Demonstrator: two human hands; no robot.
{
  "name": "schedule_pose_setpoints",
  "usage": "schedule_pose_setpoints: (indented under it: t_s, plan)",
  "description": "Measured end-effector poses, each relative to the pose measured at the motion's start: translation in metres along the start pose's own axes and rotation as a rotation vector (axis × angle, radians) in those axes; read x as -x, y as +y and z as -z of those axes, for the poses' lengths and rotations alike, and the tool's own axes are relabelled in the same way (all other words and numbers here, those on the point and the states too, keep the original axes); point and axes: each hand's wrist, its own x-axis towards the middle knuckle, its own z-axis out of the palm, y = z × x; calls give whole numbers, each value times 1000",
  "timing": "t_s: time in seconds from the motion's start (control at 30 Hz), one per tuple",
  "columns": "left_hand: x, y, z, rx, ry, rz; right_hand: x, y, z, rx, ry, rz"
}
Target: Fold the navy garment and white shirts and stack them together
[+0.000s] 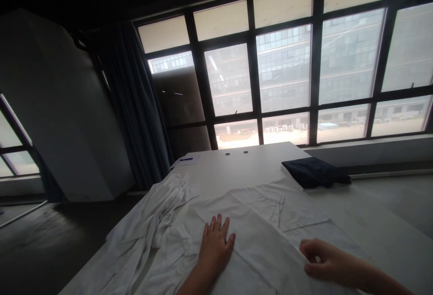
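Note:
A white coat [250, 223] lies spread over the table, with creases and seam lines across it. My left hand [216, 241] rests flat on the coat, fingers spread and pointing away from me. To the right, my right hand [320, 259] is closed, with thumb and fingers curled together at the coat's long front edge. They appear to pinch the fabric there, though the fingertips hide the exact grip. Left of my left hand, crumpled white cloth [152, 223] lies in loose folds along the table's left side.
The white table [216, 168] reaches toward the windows, with two round dark-rimmed holes near its far end. A folded dark garment [314, 172] lies at its right edge. Paper with a blue pen [186, 159] lies at the far left corner. A blue curtain [135, 105] hangs beyond.

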Motion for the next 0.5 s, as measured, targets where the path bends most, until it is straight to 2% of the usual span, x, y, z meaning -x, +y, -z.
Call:
schedule_pose_setpoints:
  t_s: [0.2,0.33,0.5]
  plan:
    - [0,-1,2,-3,0,-2,-10,22,-9,60,195,-12]
    - [1,-1,4,-7,-4,-5,-12,23,-4,62,228,7]
    - [1,-1,4,-15,0,-5,-2,28,3,382,351,-160]
